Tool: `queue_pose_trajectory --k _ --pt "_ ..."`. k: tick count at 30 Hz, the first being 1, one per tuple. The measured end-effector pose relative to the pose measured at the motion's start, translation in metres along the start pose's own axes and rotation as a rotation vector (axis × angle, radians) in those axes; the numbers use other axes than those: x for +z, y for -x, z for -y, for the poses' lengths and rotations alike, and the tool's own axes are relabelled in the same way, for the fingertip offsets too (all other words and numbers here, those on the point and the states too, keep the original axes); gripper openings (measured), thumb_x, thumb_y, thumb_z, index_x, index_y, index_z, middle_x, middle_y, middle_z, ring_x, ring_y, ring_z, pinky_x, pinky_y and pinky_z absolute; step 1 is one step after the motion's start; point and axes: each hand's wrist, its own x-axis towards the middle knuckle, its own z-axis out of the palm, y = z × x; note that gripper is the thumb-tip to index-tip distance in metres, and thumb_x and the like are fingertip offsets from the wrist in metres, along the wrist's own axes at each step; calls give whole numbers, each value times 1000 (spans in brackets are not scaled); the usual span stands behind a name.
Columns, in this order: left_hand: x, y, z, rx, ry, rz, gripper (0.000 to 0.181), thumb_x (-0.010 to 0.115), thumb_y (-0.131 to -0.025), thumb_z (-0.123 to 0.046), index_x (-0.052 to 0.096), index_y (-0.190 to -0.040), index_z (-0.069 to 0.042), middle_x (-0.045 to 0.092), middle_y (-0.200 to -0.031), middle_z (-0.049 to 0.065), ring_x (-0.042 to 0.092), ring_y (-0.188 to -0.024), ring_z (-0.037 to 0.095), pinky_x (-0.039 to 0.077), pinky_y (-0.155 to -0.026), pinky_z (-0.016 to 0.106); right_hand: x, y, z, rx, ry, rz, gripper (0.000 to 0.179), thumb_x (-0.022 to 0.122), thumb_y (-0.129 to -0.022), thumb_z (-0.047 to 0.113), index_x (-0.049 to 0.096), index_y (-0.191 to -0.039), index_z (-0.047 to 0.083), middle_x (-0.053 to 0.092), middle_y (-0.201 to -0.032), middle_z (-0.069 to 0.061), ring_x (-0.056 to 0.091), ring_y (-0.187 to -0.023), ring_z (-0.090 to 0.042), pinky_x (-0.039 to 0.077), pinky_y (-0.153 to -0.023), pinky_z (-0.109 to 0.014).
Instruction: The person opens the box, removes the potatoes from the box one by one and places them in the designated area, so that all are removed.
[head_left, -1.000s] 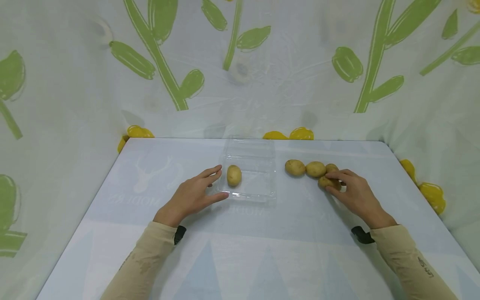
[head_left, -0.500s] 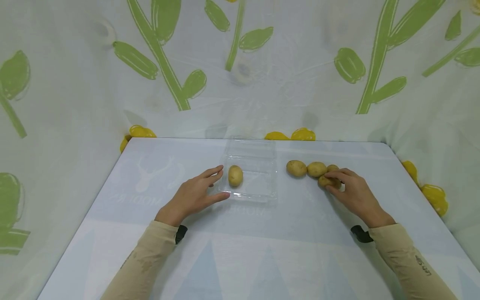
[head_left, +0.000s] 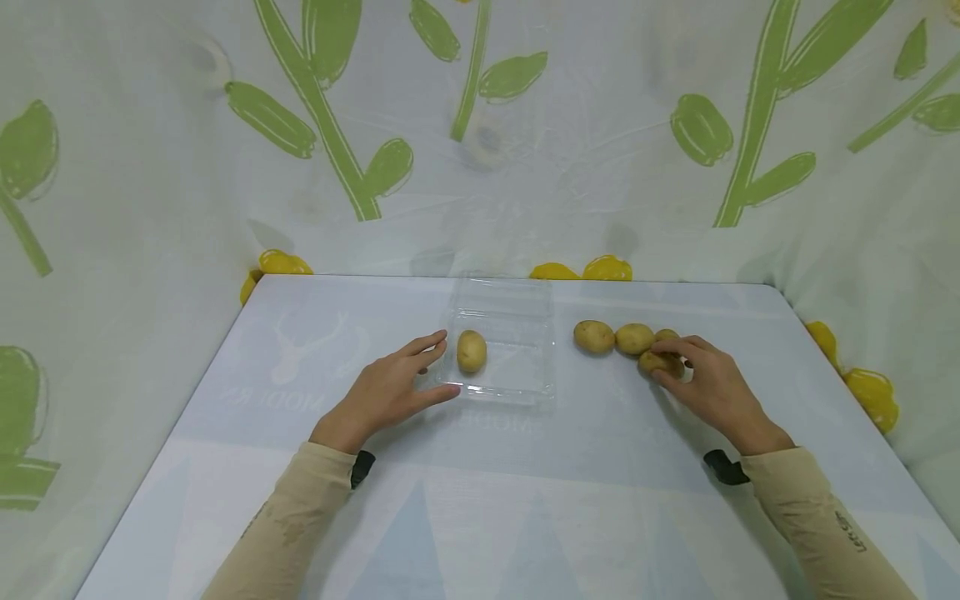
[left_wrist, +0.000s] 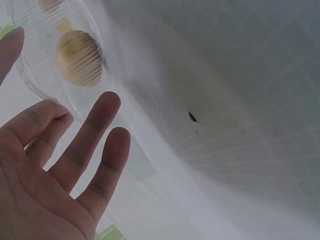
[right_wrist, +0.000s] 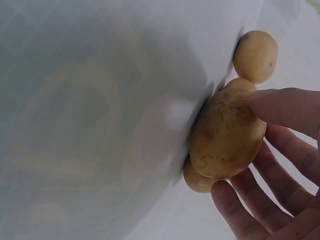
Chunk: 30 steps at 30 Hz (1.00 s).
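My right hand pinches a small yellow potato between thumb and fingers, low at the table. Just behind it lie a middle potato, a partly hidden one, and a potato at the left of the row. A clear plastic container stands at the table's middle with its lid folded back. Inside, at the left, rests one potato. My left hand is spread at the container's left side, its fingertips right at the wall.
The white table has a pale printed pattern, and its far edge runs just behind the container's lid. Behind and at both sides hangs a whitish curtain with green leaves and yellow flowers.
The head view has shifted slightly. Both hands have stayed nearly in place, the right still at the same potato and the left beside the container.
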Motion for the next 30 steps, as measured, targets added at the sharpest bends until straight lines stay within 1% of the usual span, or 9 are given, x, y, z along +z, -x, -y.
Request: queue_pose_trajectory --k 6,9,13,16,21,26,28,30 --pt "0 -1 -1 -1 -1 1 82 65 -90 -65 48 -152 -13 36 -161 -10 55 -132 22 50 -97 53 -2 -4 3 -38 -1 -43 33 85 -80 0 72 -111 3 69 -107 -15 63 -88 -29 52 -72 -47" --pt "0 -1 -1 -1 1 1 82 65 -90 -65 48 -152 -12 36 -161 -10 55 -132 23 50 -97 53 -4 -7 6 -45 -9 -47 33 84 -82 2 71 -113 2 69 -110 -15 65 -94 -32 52 -75 -49" --pt "0 -1 -1 1 -3 0 82 65 -91 -64 48 -152 -12 36 -162 -10 58 -130 22 51 -96 51 -6 -13 13 -16 -30 -23 40 83 -84 5 68 -121 3 65 -118 -15 63 -108 -38 51 -84 -54" --pt "-1 -1 -1 6 -13 -2 82 65 -91 -64 48 -152 -12 36 -161 -8 57 -130 22 51 -96 51 -6 -19 19 -7 -54 -18 43 82 -86 6 65 -126 4 63 -123 -15 62 -110 -38 50 -86 -54" --pt "0 -1 -3 21 -33 -13 81 63 -92 -64 49 -151 -10 38 -161 -5 52 -136 23 51 -98 50 -4 -28 34 -3 -127 -6 46 79 -89 5 62 -132 6 62 -128 -14 60 -114 -36 52 -89 -54" --pt "0 0 -3 28 -26 -19 80 63 -92 -63 49 -151 -10 39 -160 -5 55 -132 22 52 -96 48 2 -34 53 32 -215 45 50 77 -91 6 59 -137 8 59 -133 -12 59 -120 -35 53 -93 -52" --pt "0 0 -2 25 -23 -18 80 64 -92 -63 49 -151 -11 38 -161 -6 56 -132 22 52 -96 48 5 -37 60 27 -242 45 52 77 -90 5 58 -138 9 59 -134 -11 59 -120 -34 54 -93 -51" --pt "0 0 -2 20 -21 -17 80 64 -92 -63 49 -151 -11 38 -161 -7 56 -132 21 52 -96 48 9 -40 66 4 -261 32 52 77 -90 5 57 -139 9 59 -134 -10 60 -119 -34 55 -92 -50"
